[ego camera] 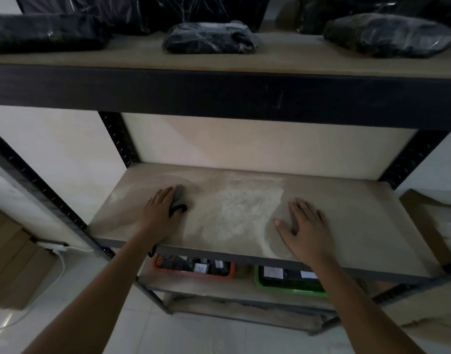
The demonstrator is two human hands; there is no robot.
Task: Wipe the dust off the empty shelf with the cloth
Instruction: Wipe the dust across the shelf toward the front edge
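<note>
Two bare hands rest on the empty shelf (347,213), one at each side of a pale dust patch (242,210) that covers the board's middle. One dark cloth (179,198) lies under the left hand (160,208), at about nine o'clock from the dust; the fingers are pressed flat and together on top of it, and a dark loop of the cloth curls out by the thumb. At three o'clock from the dust, the right hand (302,226) lies palm down on the bare board, fingers spread apart and holding nothing. Toward twelve o'clock, the upper shelf (283,60) carries at least four black plastic-wrapped packages (209,38); their edges run out of view, so the full count cannot be told. Toward six o'clock, the lower shelf (245,287) holds two trays, one orange tray (193,273) and one green tray (291,288), each with white labels inside. One white cable (62,264) trails across the floor at about eight o'clock.
</note>
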